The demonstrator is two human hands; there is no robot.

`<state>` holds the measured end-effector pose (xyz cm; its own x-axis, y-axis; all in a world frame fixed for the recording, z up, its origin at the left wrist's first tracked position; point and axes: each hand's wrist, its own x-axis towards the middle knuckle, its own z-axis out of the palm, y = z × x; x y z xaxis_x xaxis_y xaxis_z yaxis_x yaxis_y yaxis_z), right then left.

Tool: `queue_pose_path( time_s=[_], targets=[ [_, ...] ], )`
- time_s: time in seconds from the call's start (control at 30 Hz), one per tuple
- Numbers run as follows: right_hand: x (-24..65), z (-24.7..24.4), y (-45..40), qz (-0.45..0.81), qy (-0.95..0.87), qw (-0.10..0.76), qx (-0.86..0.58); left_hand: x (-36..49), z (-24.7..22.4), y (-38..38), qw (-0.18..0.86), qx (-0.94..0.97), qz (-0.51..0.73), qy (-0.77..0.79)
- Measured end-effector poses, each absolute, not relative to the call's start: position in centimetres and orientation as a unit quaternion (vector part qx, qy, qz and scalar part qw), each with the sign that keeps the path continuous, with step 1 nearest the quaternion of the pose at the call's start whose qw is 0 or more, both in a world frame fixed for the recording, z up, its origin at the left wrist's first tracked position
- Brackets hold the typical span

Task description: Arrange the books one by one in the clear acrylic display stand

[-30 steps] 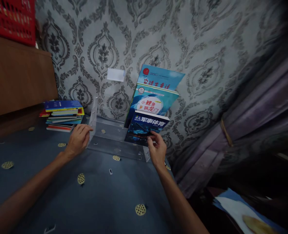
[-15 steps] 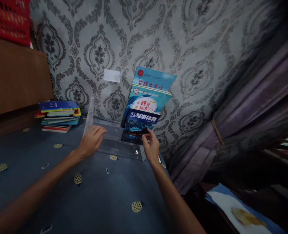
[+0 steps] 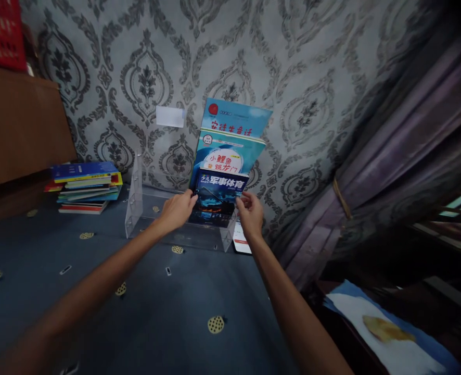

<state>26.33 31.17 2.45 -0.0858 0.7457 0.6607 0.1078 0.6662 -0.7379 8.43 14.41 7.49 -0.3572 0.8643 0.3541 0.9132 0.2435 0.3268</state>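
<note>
A small dark blue book [image 3: 218, 200] stands upright at the front right of a clear tiered rack [image 3: 135, 203]. My left hand [image 3: 179, 209] has its fingers on the book's left edge. At the opposite edge, my right hand [image 3: 251, 212] holds it with thumb and bent fingers. Behind it stand a light blue-green book with a white circle [image 3: 250, 152] and, higher up, a sky-blue book [image 3: 238, 115]. The left part of the rack holds no books.
Several books lie in a stack [image 3: 88, 188] at the left, by a brown wooden box [image 3: 20, 125] under a red basket [image 3: 2, 34]. A phone [image 3: 241, 238] lies right of the rack. A tied curtain [image 3: 332, 229] hangs at the right.
My left hand has moved right from the rack's left part to the dark blue book. My right hand has shifted slightly, and the book is more upright. The phone now shows more.
</note>
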Motion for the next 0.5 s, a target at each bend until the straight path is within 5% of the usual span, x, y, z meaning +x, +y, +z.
queue_pose_path(
  time_s=[0.27, 0.5],
  targets=[
    [26.3, 3.1, 31.2, 0.397, -0.659, 0.574, -0.28, 8.2, 7.6, 15.6, 0.049, -0.556, -0.236, -0.796],
    [26.6, 3.0, 31.2, 0.388, -0.673, 0.57, -0.27, 8.2, 7.3, 16.1, 0.049, -0.54, -0.246, -0.803]
  ],
)
